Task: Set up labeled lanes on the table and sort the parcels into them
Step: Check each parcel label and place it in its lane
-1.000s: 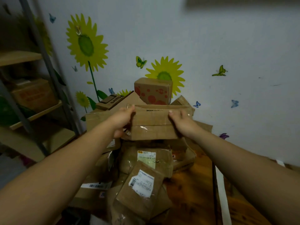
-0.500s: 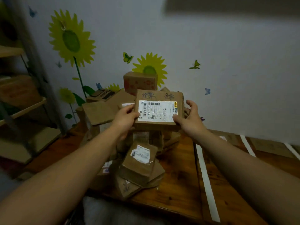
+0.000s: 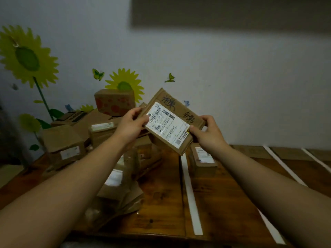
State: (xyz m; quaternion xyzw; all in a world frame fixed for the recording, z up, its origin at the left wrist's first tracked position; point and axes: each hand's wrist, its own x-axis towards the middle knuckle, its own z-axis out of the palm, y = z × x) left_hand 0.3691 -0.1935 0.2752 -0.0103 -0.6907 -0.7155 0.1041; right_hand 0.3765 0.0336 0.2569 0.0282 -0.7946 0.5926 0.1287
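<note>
Cardboard parcel (image 3: 172,120) held above the table (image 3: 161,203), left hand (image 3: 131,125) and right hand (image 3: 208,133) pinching opposite edges, label tilted up (apparently for reading) before choosing a taped lane (image 3: 190,194)

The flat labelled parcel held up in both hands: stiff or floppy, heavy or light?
Probably stiff: the parcel shows straight edges though held only at its ends by the left hand and right hand. Likely light, since loose finger pinches carry it tilted. Its glossy label may be slightly slick.
</note>
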